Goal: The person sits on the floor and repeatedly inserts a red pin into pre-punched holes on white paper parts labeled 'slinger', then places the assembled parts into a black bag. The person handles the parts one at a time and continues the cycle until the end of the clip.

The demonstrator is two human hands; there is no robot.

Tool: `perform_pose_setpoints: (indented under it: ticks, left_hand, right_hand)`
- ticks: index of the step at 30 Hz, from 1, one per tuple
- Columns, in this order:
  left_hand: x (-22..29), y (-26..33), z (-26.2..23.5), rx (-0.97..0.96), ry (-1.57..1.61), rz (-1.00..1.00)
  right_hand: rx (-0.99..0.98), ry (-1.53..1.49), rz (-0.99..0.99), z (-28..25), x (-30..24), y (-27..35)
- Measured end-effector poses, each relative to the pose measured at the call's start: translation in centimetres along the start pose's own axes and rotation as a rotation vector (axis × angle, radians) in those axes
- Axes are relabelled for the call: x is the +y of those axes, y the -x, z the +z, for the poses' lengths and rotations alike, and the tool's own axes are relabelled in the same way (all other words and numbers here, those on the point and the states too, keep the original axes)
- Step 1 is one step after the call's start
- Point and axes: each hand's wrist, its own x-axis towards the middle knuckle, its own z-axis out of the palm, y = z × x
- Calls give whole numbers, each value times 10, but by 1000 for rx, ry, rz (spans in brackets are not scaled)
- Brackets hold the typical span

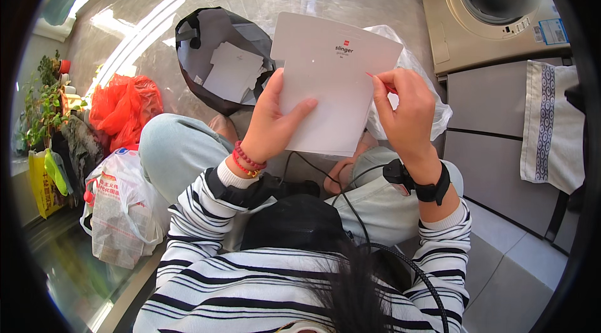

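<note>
Evidently, your left grip (266, 121) clasps white card (338, 95) just right of open black bag (214, 100), thumb across front likely to steady it; your right grip (408, 106), farther from bag, pinches small red item (369, 74).

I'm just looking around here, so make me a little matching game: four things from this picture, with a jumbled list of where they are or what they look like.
Things:
1. White card
2. Dark bag
3. Washing machine
4. Towel

Descriptions:
A. Pale, with a dark patterned band, hanging at the right
B. Standing open on the floor, with pale sheets inside
C. Held in the left hand, thumb across its face
D. Beige, with a round door, at the top right of the picture

Pairs: 1-C; 2-B; 3-D; 4-A
</note>
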Motion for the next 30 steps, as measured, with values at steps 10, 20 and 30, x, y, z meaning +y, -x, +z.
perform_pose_setpoints:
  ticks: [10,20,30]
  left_hand:
    - [-2,2,-1,-8,27,30]
    - [2,4,-1,-21,-12,48]
    - [2,7,-2,-43,-116,164]
  right_hand:
    - [75,-5,-50,5,0,-3]
    - [84,4,-43,5,-1,-3]
    - [127,18,-82,4,-5,-2]
